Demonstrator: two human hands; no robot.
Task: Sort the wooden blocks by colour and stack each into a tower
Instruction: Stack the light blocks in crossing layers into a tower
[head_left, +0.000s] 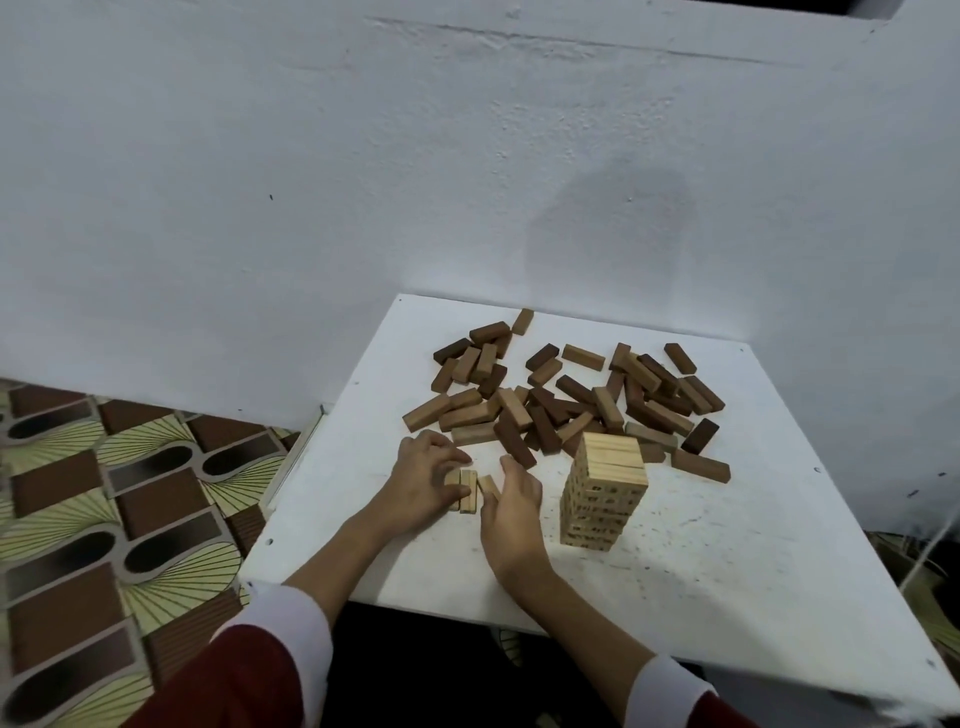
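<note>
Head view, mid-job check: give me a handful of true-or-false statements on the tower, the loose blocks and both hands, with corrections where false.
1. A light-coloured tower stands on the white table. True.
2. The tower is built from dark brown blocks. False: its blocks are pale wood.
3. The brown pile lies behind the tower, toward the wall. True.
4. The right hand rests on top of the tower. False: it is to the tower's left, down at the table by the pale blocks.
5. The left hand touches those pale blocks. True.
6. The brown blocks are already stacked. False: they lie scattered.
</note>
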